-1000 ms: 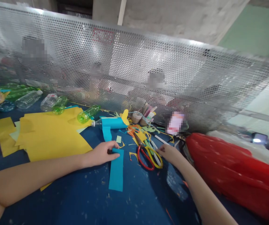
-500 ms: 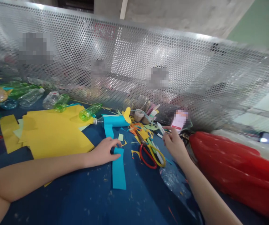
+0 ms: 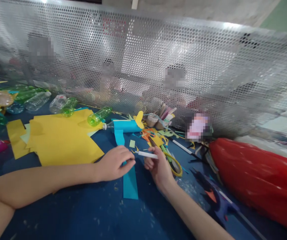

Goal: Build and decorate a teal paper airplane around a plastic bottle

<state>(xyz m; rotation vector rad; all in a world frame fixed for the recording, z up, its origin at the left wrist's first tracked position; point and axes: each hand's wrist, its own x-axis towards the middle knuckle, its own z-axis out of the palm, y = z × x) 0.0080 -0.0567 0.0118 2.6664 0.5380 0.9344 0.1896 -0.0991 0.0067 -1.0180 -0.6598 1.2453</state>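
Note:
My right hand (image 3: 160, 168) is closed around a slim white pen (image 3: 147, 154), whose narrow end points left toward my other hand. Over a blue paper strip (image 3: 130, 185) lies my left hand (image 3: 117, 163), fingers curled, with a small gap between thumb and fingertips; it covers the middle of the strip. Just behind is a clear bottle (image 3: 110, 126) wrapped in blue paper (image 3: 127, 126), with a yellow paper tail (image 3: 138, 119) at its right end. Scissors (image 3: 177, 168) with a yellow handle loop are partly hidden behind my right hand.
Yellow paper sheets (image 3: 63, 140) spread at left, with green bottles (image 3: 99, 116) behind. A glue gun (image 3: 220, 200) and red plastic bag (image 3: 253, 176) lie right. A phone (image 3: 197, 126) leans near the perforated metal screen (image 3: 143, 60). Cups (image 3: 152, 119) stand behind paper scraps.
My right hand has come left and nearer from beside the phone, now with the white pen in it. My left hand's thumb and fingers have drawn closer together. The glue gun has come into view.

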